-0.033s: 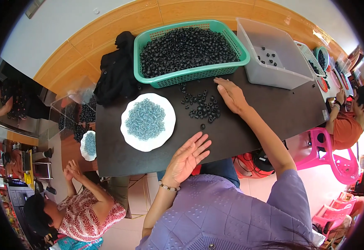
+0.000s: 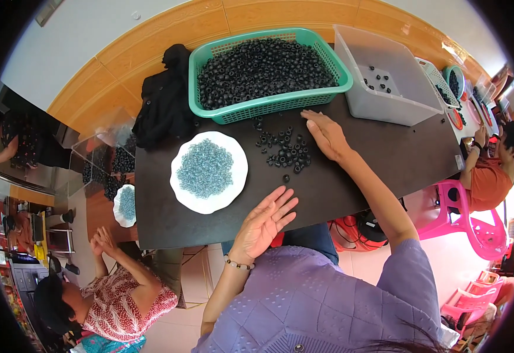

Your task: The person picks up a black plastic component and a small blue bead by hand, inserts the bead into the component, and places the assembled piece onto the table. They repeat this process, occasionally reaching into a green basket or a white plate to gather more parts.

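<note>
My right hand [image 2: 326, 134] lies flat on the dark table [image 2: 374, 170], fingers together, right beside a small heap of black ring-shaped beads [image 2: 285, 150]. My left hand [image 2: 264, 222] hovers open over the table's near edge, palm up, holding nothing, a bead bracelet on its wrist. A white plate [image 2: 233, 187] piled with small pale-blue pieces sits to the left of the heap. Behind the heap stands a green plastic basket [image 2: 271, 106] full of black beads.
A clear plastic tub [image 2: 386, 103] with a few black beads stands at the back right. A black cloth [image 2: 164, 103] lies by the basket. One person sits at the lower left [image 2: 113, 300], another at the right [image 2: 489, 176] by a pink stool [image 2: 466, 220].
</note>
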Demonstrator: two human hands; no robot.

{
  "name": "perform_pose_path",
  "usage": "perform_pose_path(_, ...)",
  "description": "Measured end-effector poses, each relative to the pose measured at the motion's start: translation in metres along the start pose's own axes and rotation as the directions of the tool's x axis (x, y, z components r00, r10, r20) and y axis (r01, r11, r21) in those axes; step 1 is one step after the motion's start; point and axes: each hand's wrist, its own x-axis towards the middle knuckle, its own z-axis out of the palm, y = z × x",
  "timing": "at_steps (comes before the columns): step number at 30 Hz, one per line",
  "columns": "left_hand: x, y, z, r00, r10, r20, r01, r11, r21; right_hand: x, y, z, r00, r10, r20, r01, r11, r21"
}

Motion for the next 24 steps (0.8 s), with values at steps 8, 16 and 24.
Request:
perform_pose_path(8,0.0,-0.001,-0.006,1.0,0.004,0.022,-0.004,0.999,-0.032,-0.012,-0.023,0.008,0.992,-0.05,0.12,0.04,0.996,0.085)
perform_pose_path(16,0.0,-0.001,-0.006,0.999,0.005,0.037,-0.003,0.998,-0.056,-0.021,-0.042,0.002,0.993,-0.057,0.107,0.029,0.968,0.249)
perform_pose_path(24,-0.003,-0.003,-0.006,0.999,0.035,0.014,-0.036,0.998,0.051,-0.035,-0.085,-0.017,0.943,-0.311,0.117,0.308,0.95,0.042)
